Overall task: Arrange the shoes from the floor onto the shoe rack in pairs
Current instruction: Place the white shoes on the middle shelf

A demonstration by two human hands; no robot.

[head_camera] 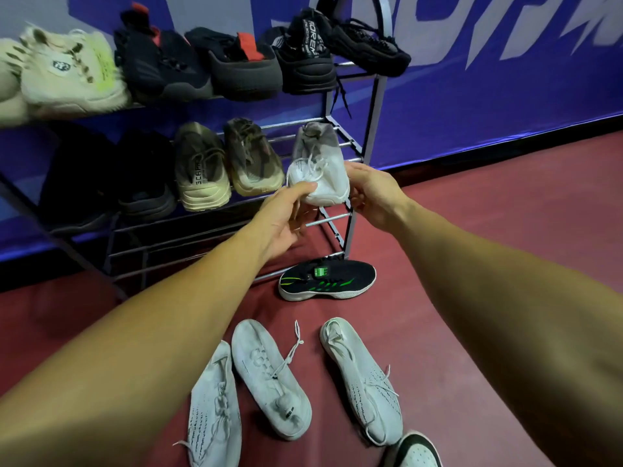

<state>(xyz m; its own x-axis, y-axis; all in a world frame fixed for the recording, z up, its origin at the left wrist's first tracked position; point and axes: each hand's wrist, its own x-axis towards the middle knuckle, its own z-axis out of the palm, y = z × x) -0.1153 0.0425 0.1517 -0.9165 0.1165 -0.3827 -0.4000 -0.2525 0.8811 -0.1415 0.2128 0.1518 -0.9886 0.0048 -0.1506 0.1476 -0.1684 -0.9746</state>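
Note:
A white mesh shoe (318, 163) sits at the right end of the middle shelf of the metal shoe rack (370, 106). My left hand (286, 217) pinches its toe with thumb on top. My right hand (371, 193) grips its right side. Three white shoes (269, 375) lie on the red floor near me, two close together on the left and one (364, 379) apart on the right. A black shoe with green stripes (328, 279) lies on its side by the rack's foot.
The top shelf holds cream shoes (70, 72) and several black ones (236, 62). The middle shelf holds two black shoes (141, 176) and a tan pair (229, 163). Bare lower rails (202, 241) run below. A blue wall stands behind. A black-and-white shoe (416, 451) shows at the bottom edge.

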